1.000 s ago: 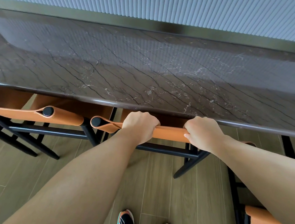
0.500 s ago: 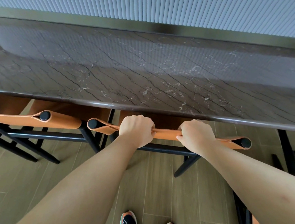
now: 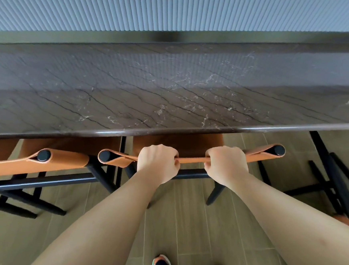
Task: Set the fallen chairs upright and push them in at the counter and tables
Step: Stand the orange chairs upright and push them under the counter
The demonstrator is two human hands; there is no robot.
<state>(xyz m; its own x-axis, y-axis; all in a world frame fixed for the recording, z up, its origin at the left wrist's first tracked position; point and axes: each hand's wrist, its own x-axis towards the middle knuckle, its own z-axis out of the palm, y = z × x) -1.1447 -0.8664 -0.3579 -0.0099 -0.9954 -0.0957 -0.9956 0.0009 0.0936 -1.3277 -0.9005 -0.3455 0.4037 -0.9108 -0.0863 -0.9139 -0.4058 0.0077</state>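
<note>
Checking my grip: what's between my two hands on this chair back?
In the head view, only a bare stretch of orange backrest strap lies between left hand and right hand.

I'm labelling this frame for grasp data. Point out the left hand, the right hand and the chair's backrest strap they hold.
left hand (image 3: pixel 157 162): head view, on its knuckles.
right hand (image 3: pixel 226 164): head view, on its back.
backrest strap (image 3: pixel 192 160): head view, on the orange band between the hands.

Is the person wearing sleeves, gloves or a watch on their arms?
No. The left hand and right hand are bare, with no gloves, rings or watch showing. Both forearms are bare too; no sleeve reaches into view.
</note>
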